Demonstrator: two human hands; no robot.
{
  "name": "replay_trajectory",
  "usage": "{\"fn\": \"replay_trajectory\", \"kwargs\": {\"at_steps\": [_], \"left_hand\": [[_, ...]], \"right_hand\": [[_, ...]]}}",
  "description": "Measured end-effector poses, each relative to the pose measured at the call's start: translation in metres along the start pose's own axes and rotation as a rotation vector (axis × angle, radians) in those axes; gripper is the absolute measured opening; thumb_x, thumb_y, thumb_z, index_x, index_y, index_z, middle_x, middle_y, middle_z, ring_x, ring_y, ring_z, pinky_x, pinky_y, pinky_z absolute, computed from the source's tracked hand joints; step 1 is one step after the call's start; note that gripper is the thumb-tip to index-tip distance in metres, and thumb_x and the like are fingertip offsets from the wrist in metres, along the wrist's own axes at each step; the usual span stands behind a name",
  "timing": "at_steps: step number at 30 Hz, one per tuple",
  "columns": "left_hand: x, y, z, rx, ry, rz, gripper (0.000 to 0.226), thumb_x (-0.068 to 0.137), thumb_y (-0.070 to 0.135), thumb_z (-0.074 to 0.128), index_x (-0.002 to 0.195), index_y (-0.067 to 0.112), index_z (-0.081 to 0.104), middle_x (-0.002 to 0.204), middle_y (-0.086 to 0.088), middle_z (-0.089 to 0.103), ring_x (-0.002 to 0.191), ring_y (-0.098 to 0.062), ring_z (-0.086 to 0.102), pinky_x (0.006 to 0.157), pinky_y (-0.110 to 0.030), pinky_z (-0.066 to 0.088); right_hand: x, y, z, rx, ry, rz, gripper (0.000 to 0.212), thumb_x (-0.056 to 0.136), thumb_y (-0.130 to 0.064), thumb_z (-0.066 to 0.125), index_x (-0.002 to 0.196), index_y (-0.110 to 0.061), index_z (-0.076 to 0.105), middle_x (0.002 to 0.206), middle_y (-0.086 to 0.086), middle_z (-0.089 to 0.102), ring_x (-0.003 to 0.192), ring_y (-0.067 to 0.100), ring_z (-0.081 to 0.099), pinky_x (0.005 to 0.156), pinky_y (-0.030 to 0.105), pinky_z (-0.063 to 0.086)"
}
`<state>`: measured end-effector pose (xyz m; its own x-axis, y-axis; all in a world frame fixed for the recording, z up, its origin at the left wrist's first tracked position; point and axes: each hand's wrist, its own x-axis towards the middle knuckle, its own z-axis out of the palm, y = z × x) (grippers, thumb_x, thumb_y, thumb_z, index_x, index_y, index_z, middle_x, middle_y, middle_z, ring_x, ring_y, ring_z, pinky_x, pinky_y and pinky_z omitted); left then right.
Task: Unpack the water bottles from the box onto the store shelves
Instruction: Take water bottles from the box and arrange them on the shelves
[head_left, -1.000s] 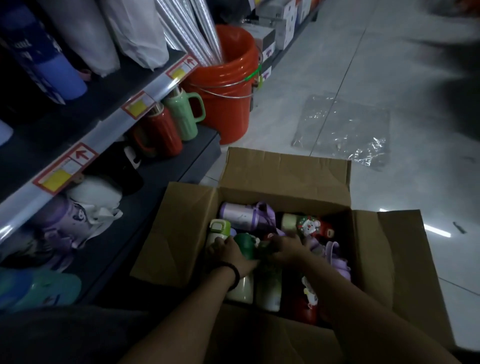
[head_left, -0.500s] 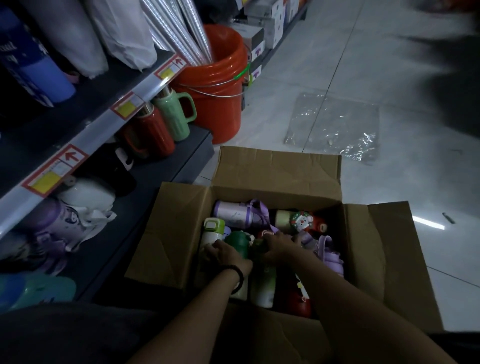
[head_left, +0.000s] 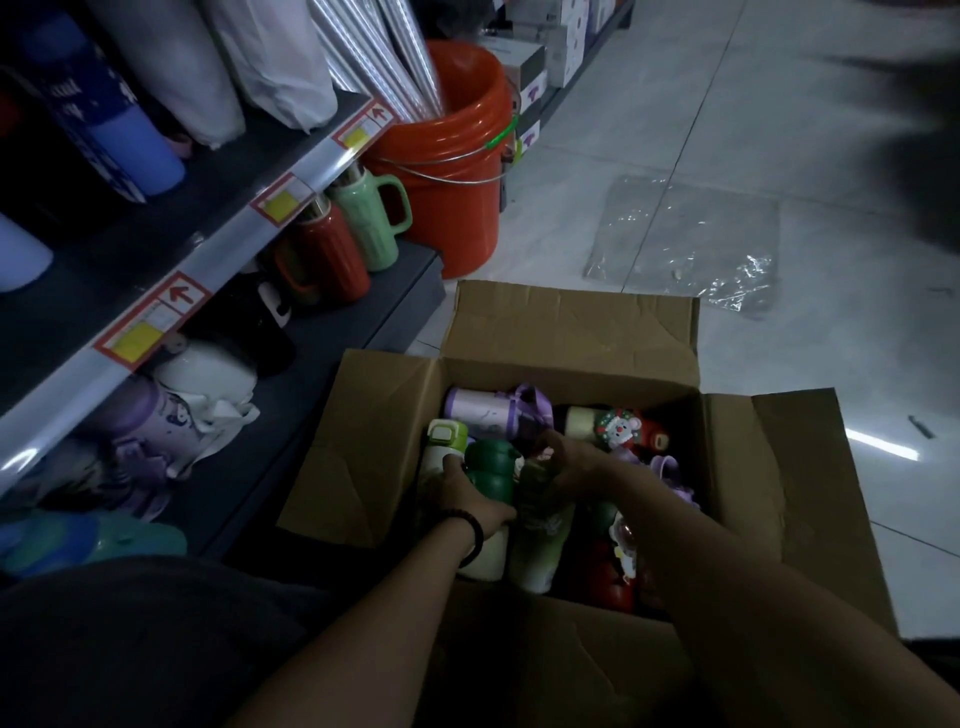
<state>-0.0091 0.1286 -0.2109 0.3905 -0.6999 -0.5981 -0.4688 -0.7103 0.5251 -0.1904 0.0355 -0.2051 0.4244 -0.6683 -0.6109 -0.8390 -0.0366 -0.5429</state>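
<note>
Head view: the cardboard box (head_left: 571, 332) sits open on the floor, just right of the lower shelf (head_left: 363, 322), packed with water bottles standing and lying against one another. Both hands are down inside it. The left hand (head_left: 462, 493) curls round the dark-green-capped bottle (head_left: 491, 462) at the near left of the box, thumb up beside the cap. The right hand (head_left: 566, 462) closes over the top of the pale green bottle (head_left: 540, 530) that touches it on the right, though the dim light hides exactly how the fingers sit. A purple bottle (head_left: 475, 408) lies across the far side, beside a red Santa bottle (head_left: 618, 428).

These look like rigid, hard-shelled flasks, probably empty and so fairly light, with smooth walls that may slip in a loose hold. Caps, straps and moulded figures stick out and could catch on neighbours in so tight a pack. The safest hold is likely round the body just under the cap, drawing each bottle straight up before swinging it left to the shelf.
</note>
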Motion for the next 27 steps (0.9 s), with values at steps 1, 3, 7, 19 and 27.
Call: {"fn": "replay_trajectory", "kwargs": {"at_steps": [1, 3, 7, 19, 27], "left_hand": [[-0.003, 0.002, -0.006, -0.006, -0.023, 0.004, 0.101, 0.050, 0.033, 0.095, 0.134, 0.026, 0.040, 0.129, -0.005, 0.055, 0.122, -0.033, 0.055, 0.098, -0.042, 0.051], [-0.002, 0.001, -0.014, -0.014, -0.040, 0.009, 0.095, 0.058, 0.028, 0.096, 0.136, 0.023, 0.043, 0.123, 0.000, 0.055, 0.119, -0.029, 0.056, 0.091, -0.035, 0.048], [-0.009, 0.000, -0.025, -0.016, -0.028, 0.041, 0.097, 0.050, 0.032, 0.098, 0.132, 0.023, 0.047, 0.124, -0.001, 0.060, 0.112, -0.024, 0.058, 0.090, -0.034, 0.051], [-0.035, -0.012, -0.058, -0.149, -0.019, 0.190, 0.076, 0.063, 0.020, 0.097, 0.118, 0.028, 0.045, 0.104, 0.010, 0.057, 0.090, -0.010, 0.057, 0.078, -0.030, 0.048], [-0.055, 0.011, -0.118, -0.254, 0.107, 0.303, 0.080, 0.052, 0.019, 0.099, 0.114, 0.025, 0.050, 0.110, 0.001, 0.066, 0.093, -0.011, 0.066, 0.079, -0.037, 0.059]], "right_hand": [[0.001, 0.001, -0.001, -0.021, -0.008, -0.015, 0.063, 0.082, -0.012, 0.086, 0.138, -0.008, 0.057, 0.123, 0.010, 0.063, 0.114, 0.026, 0.062, 0.094, 0.040, 0.053], [-0.003, -0.003, -0.002, -0.078, -0.020, -0.049, 0.064, 0.083, -0.019, 0.087, 0.140, -0.012, 0.060, 0.129, 0.008, 0.064, 0.119, 0.025, 0.063, 0.090, 0.029, 0.048], [-0.009, -0.004, 0.005, -0.089, -0.033, -0.095, 0.064, 0.088, -0.017, 0.082, 0.144, -0.011, 0.051, 0.139, 0.010, 0.058, 0.125, 0.025, 0.058, 0.092, 0.026, 0.045], [-0.038, -0.024, -0.011, 0.285, 0.071, -0.049, 0.034, 0.080, -0.017, 0.089, 0.106, -0.025, 0.067, 0.096, -0.008, 0.069, 0.077, 0.000, 0.066, 0.071, 0.014, 0.055], [-0.063, -0.085, -0.062, 0.343, 0.371, -0.127, 0.072, 0.043, -0.070, 0.089, 0.098, -0.025, 0.075, 0.087, -0.006, 0.079, 0.084, 0.008, 0.074, 0.076, 0.033, 0.060]]}}
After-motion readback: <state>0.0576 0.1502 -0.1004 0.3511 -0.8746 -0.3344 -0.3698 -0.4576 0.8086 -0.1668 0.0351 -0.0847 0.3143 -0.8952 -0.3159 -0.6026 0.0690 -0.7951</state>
